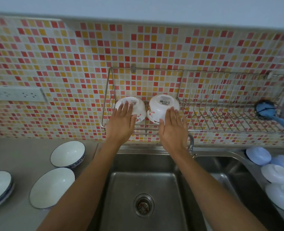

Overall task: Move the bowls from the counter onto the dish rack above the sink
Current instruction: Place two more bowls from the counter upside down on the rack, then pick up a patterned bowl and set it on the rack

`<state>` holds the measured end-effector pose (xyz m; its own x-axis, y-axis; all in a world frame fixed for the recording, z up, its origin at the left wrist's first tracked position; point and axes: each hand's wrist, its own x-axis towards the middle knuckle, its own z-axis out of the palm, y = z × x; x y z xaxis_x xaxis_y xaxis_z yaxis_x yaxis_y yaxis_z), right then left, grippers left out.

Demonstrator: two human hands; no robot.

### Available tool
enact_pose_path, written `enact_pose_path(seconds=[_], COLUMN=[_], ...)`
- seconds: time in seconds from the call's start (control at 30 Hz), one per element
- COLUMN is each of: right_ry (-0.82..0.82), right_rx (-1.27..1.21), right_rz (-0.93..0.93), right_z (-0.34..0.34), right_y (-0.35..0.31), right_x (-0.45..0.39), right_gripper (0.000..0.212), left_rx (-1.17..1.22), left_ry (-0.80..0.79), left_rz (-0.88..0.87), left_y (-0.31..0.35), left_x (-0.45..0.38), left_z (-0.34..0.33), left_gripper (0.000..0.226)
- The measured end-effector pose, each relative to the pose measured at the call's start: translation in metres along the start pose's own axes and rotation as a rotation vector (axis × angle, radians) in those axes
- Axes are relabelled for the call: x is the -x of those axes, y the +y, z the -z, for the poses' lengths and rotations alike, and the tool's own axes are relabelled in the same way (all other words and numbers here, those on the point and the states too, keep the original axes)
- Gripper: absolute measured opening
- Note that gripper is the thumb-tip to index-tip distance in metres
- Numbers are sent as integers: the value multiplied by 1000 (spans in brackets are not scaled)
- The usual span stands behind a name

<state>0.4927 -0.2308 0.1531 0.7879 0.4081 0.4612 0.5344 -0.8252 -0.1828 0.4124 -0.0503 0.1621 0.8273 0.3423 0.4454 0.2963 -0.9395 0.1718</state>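
Head view: we rest both hands on upturned bowls on the dish rack (204, 129).
Left hand (121, 120): fingers flat, together, on left bowl (138, 112).
Right hand (173, 125): fingers flat, together, on right bowl (159, 107).
Next bowls: counter bowls (67, 154) lie at eight o'clock, nearer our left hand.

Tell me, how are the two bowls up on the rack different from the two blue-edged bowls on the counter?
The rack bowls are upside down with stickers on their bases; the counter bowls sit open side up. The rack bowls have red flower prints; the counter bowls have blue rims. The left hand and right hand rest on the rack bowls; nothing touches the counter bowls. All are white.
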Motion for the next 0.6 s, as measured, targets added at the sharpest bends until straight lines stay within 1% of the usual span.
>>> enact_pose_path(seconds=[0.13, 0.27, 0.4, 0.5, 0.6], right_ry=[42, 61, 106, 88, -33], right_rx=[-42, -64, -282, -423, -500], right_rz=[16, 20, -28, -46, -39], right_z=[-3, -10, -16, -27, -50], right_y=[0, -1, -22, -45, -74], right_x=[25, 45, 69, 89, 112], right_gripper=[65, 65, 68, 67, 61], left_rx=[-23, -20, 42, 124, 205], left_ry=[80, 64, 9, -51, -71], left_rz=[-46, -49, -52, 111, 295], left_y=[-8, -21, -31, -49, -80], left_x=[36, 72, 104, 142, 189], left_z=[-8, -13, -10, -16, -19], left_gripper=[54, 55, 57, 59, 56])
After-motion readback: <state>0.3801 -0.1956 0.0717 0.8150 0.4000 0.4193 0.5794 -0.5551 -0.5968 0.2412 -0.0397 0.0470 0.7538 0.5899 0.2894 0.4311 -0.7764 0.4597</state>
